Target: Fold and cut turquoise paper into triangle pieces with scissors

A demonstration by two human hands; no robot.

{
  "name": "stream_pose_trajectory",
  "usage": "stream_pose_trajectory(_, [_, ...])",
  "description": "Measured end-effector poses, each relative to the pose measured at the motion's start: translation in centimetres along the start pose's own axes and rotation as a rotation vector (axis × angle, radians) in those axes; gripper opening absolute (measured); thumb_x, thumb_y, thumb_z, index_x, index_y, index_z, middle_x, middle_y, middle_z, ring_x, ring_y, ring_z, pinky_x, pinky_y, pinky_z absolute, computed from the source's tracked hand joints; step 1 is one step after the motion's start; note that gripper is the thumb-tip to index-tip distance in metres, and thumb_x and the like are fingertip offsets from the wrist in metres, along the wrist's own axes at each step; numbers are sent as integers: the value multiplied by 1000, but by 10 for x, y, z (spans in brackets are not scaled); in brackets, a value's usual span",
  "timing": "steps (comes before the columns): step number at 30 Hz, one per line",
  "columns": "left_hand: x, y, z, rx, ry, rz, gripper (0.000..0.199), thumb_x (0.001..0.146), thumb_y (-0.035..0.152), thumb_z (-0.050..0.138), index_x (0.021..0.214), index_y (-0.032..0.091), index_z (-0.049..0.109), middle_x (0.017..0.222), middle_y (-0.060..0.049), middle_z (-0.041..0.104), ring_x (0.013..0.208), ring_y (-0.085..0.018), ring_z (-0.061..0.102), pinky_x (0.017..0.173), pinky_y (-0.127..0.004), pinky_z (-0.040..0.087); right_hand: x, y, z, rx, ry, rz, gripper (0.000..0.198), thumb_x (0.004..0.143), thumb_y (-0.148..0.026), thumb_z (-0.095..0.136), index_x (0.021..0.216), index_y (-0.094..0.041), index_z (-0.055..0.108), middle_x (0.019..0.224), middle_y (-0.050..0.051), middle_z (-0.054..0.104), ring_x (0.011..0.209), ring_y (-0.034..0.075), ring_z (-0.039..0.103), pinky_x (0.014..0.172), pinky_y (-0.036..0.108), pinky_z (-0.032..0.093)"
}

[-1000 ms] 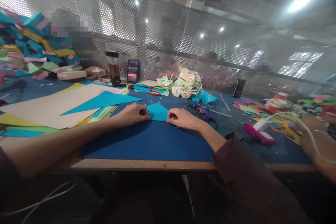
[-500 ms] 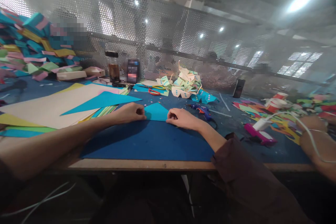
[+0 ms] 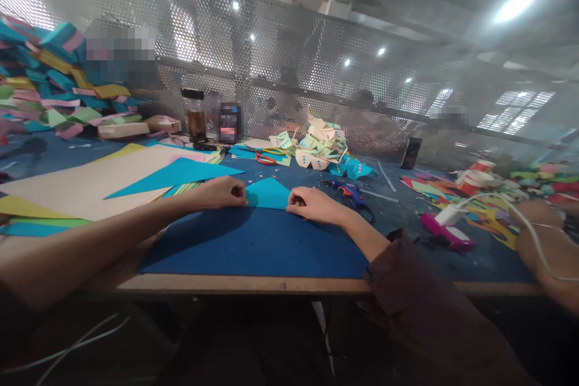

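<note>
Between my hands a piece of blue paper point(image 3: 268, 193) with a peaked top edge lies on the dark blue table mat. My left hand point(image 3: 227, 192) has its fingers curled and pinches the paper's left end. At the right end my right hand point(image 3: 307, 202) is likewise closed, thumb and fingers pressed on the paper's edge. The ends of the paper are hidden under the fingertips. Behind the paper lie red-handled scissors point(image 3: 265, 158), and a blue hot glue gun point(image 3: 350, 190) rests to the right of my right hand.
Large coloured sheets point(image 3: 99, 178) are stacked at left, near a heap of folded paper pieces point(image 3: 58, 81). A jar point(image 3: 196, 117) and phone point(image 3: 230, 123) stand at the back beside cut paper point(image 3: 323, 142). A pink power strip point(image 3: 447, 234) and another person's arm point(image 3: 543, 241) are at right.
My left hand has shifted slightly to the left, and a little more of the blue paper shows beside it. My right hand stays in place.
</note>
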State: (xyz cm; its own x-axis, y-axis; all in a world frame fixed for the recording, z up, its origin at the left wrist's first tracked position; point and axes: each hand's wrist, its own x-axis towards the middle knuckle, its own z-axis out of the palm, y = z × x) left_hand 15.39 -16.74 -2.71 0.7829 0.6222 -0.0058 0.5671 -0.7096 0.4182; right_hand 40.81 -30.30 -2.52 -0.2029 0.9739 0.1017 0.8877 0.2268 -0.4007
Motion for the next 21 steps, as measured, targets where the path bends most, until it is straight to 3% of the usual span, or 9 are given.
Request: stream_pose_trajectory(21, [3,-15,-11,-32,-82,0,44,67,62,60,73,19,63,71,-1,63,68,-18,56,60,-27,36,-2,-1,-2,5,-7,3,10,90,-28,67,87,-18,65,88,4,68,76,16,60,68,27,40])
